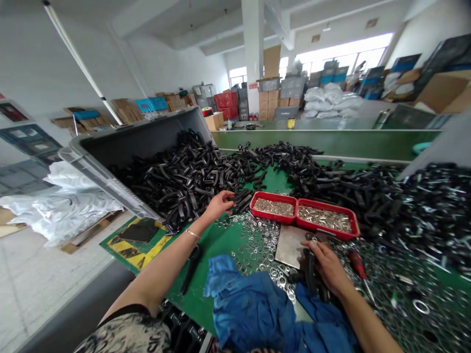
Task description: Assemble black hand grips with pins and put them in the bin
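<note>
My left hand (220,205) is stretched over the near edge of a heap of curved black levers (191,181). Its fingers are bent but apart, and nothing shows between them. My right hand (327,264) grips a black lever (310,267) upright beside a flat metal plate (289,247); a small ring shows at the lever's top, by the fingertips. Behind the plate stand two red trays, one of small metal bits (274,207) and one of short metal pins (324,219). Loose metal rings (253,240) lie scattered between my hands.
A large grey crate (106,181) lies tipped at the left, spilling levers onto the green table (200,277). Blue cloth (253,306) lies along the near edge. A red-handled screwdriver (356,264) lies right of my right hand, among more rings. One black lever (191,267) lies alone.
</note>
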